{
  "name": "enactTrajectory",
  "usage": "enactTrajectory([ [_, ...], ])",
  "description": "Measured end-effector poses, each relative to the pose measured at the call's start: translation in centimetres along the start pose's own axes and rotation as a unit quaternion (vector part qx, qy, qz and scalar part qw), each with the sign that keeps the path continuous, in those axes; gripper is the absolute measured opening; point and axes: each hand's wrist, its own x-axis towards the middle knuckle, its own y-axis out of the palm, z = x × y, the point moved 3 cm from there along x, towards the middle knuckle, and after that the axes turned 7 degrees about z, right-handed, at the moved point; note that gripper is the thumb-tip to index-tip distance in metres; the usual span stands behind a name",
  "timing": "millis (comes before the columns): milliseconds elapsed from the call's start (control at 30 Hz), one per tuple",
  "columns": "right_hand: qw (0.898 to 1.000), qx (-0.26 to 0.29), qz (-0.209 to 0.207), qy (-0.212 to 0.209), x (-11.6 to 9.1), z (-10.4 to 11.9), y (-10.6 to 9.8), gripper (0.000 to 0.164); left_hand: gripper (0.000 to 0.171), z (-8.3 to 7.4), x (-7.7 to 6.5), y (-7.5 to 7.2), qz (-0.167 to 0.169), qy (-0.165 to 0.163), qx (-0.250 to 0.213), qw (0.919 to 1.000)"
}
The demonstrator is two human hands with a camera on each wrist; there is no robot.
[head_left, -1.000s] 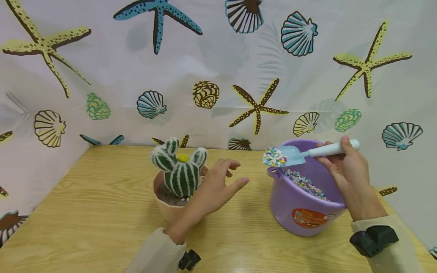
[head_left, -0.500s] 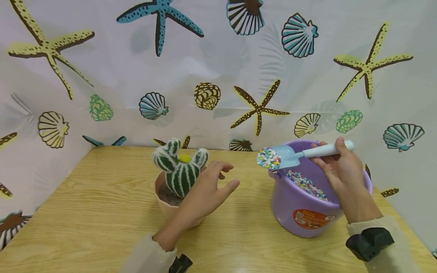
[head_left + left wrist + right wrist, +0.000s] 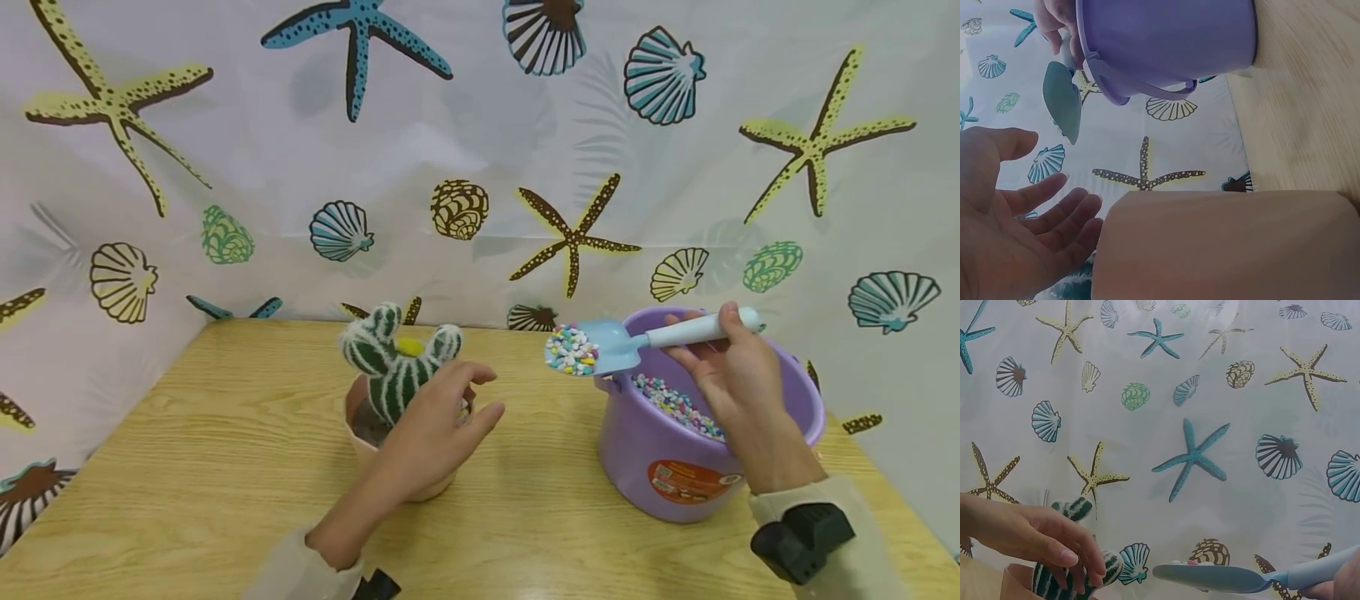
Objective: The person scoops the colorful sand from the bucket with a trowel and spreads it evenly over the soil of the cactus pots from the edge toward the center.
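Note:
My right hand [image 3: 750, 383] grips the handle of a light-blue garden trowel [image 3: 618, 347], held nearly level above the left rim of a purple bucket [image 3: 626, 458]. Small multicoloured pebbles [image 3: 573, 352] lie heaped on its blade. In the left wrist view the trowel [image 3: 1063, 103] shows its underside. A knitted green-and-white cactus [image 3: 397, 390] with a yellow top stands in a peach pot [image 3: 362, 448]. My left hand [image 3: 431, 429] hovers at the pot's near right side with fingers loosely bent, holding nothing, and hides part of it. Whether it touches the pot I cannot tell.
More coloured pebbles [image 3: 678, 407] lie inside the bucket, which bears an orange label [image 3: 690, 482]. Pot and bucket stand on a wooden table [image 3: 225, 467]. A white cloth [image 3: 465, 125] printed with starfish and shells hangs behind and at the sides.
My right hand has carried the loaded trowel leftward, toward the cactus pot. The left hand has shifted slightly left and down, closer to the pot.

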Motion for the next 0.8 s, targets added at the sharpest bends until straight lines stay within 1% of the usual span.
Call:
enactTrajectory([
  [200, 1.0, 0.005, 0.003, -0.001, -0.3, -0.4, 0.6, 0.033, 0.028, 0.2, -0.6, -0.5, -0.005, 0.019, 0.019, 0.9996],
  [367, 1.0, -0.004, -0.003, -0.001, -0.6, -1.0, 1.2, 0.035, 0.026, 0.6, -1.2, -0.8, -0.015, 0.021, 0.031, 0.9992],
  [467, 1.0, -0.024, -0.003, -0.002, -0.8, -1.3, 1.5, 0.036, 0.022, 0.8, -1.7, -1.1, -0.024, 0.021, 0.03, 0.999],
  [600, 0.999, -0.046, -0.004, -0.005, -1.0, -1.6, 1.8, 0.034, 0.021, 1.0, -2.5, -1.5, -0.035, 0.019, 0.027, 0.9989],
  [800, 0.999, -0.044, -0.001, -0.005, -1.0, -2.0, 2.3, 0.029, 0.024, 1.3, -3.4, -2.0, -0.038, 0.014, 0.019, 0.999],
])
